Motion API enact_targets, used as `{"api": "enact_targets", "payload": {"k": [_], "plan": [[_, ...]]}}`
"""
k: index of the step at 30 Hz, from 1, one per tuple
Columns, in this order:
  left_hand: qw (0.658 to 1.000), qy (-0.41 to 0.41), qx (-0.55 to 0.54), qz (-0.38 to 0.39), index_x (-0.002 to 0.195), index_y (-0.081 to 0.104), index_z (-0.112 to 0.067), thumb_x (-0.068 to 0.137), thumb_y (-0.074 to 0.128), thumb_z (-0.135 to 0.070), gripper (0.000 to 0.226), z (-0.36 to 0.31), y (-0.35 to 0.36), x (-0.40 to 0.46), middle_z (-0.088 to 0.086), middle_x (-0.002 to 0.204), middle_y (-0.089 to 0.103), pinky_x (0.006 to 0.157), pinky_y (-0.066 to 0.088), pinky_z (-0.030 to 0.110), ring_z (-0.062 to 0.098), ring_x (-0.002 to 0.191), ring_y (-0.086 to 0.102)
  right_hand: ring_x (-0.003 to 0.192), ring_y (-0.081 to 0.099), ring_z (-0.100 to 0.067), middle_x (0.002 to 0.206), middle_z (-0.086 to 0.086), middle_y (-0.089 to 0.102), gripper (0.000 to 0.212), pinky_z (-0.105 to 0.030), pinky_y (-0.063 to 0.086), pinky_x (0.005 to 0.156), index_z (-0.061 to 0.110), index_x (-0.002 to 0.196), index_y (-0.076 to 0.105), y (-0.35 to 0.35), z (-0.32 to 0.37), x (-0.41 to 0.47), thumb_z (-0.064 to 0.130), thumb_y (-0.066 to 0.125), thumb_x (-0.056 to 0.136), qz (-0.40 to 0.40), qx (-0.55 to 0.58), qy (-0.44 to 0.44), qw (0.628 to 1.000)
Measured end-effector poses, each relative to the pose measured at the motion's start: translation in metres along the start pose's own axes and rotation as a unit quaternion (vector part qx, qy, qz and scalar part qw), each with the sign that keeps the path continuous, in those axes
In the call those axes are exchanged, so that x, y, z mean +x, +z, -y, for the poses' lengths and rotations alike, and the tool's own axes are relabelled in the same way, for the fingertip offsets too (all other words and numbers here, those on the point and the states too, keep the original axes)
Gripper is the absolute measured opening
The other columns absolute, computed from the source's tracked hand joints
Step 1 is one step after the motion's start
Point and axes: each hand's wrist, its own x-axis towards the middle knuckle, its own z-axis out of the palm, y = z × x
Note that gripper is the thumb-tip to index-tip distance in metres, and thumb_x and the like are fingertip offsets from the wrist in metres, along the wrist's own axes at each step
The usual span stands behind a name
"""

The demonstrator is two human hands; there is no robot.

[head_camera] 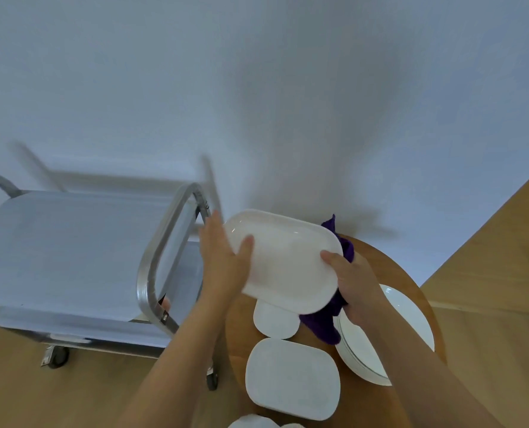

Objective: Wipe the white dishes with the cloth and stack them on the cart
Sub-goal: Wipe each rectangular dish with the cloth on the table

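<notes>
- The cart (pixel 71 251) stands left of the round wooden table (pixel 393 273), its top shelf bare; no dish is stacked there yet. Its upright handle (pixel 164 261) lies between the held dish and the shelf, so a low carry could knock the rim against the metal.
- The oblong white dish (pixel 283 261) is held tilted above the table's far side. Its glazed surface looks slippery, so rubbing hard could twist it loose onto the dishes below.
- The left hand (pixel 223 261) lies fairly flat along the dish's left end, thumb over the rim: a brace more than a clamp.
- The right hand (pixel 354 285) pinches the right edge, with the purple cloth (pixel 325 319) bunched underneath; its dangling tail could snag the round plates (pixel 405 322) nearby.
</notes>
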Motion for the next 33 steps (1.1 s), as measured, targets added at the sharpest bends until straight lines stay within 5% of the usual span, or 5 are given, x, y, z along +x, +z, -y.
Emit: {"api": "enact_targets", "payload": {"k": [3,9,16,24,33], "plan": [[0.998,-0.045,0.004,-0.044,0.15,0.024,-0.02,0.094,0.058,-0.028,0.066,0.004,-0.018,0.016,0.003,0.15,0.035,0.111,0.03,0.042,0.027,0.141,0.028,0.064,0.068,-0.014,0.072,0.007,0.071,0.006,-0.024,0.05,0.047,0.025,0.091,0.062,-0.002,-0.004,0.0,0.021,0.06,0.088,-0.004,-0.024,0.005,1.0],[0.895,-0.288,-0.263,0.215,0.104,0.063,-0.01,0.092,0.06,-0.026,0.02,0.011,-0.043,0.017,0.008,0.082,0.076,0.052,0.057,0.032,0.022,0.07,0.073,0.064,0.063,-0.019,0.063,0.004,0.067,0.013,-0.027,0.045,0.05,0.021,0.083,0.06,-0.005,-0.004,0.002,0.032,0.067,0.083,-0.075,-0.028,0.023,0.997],[0.897,-0.221,-0.342,0.172,0.114,0.065,-0.012,0.096,0.048,-0.039,0.037,0.023,-0.026,0.007,0.007,0.094,0.075,0.072,0.058,0.038,0.022,0.086,0.072,0.072,0.057,-0.004,0.08,0.013,0.059,0.008,-0.011,0.039,0.055,0.032,0.089,0.053,-0.005,0.006,0.001,0.04,0.056,0.09,-0.245,-0.095,-0.192,0.946],[0.935,-0.189,-0.27,0.134,0.11,0.065,-0.021,0.095,0.038,-0.057,0.048,0.001,0.015,-0.026,0.011,0.108,0.068,0.092,0.052,0.047,0.028,0.102,0.064,0.104,0.055,-0.024,0.11,-0.005,0.059,0.028,-0.043,0.049,0.085,0.022,0.119,0.052,0.043,-0.036,0.011,0.034,0.044,0.096,-0.126,-0.271,-0.153,0.942],[0.93,-0.214,-0.276,0.114,0.108,0.068,-0.029,0.099,0.036,-0.051,0.04,0.014,0.03,-0.022,0.001,0.101,0.073,0.083,0.053,0.032,0.021,0.104,0.064,0.133,0.032,-0.014,0.146,0.006,0.037,0.044,-0.035,0.035,0.104,0.032,0.142,0.03,0.071,-0.064,-0.005,0.036,0.033,0.098,0.032,-0.5,-0.218,0.837]]}}
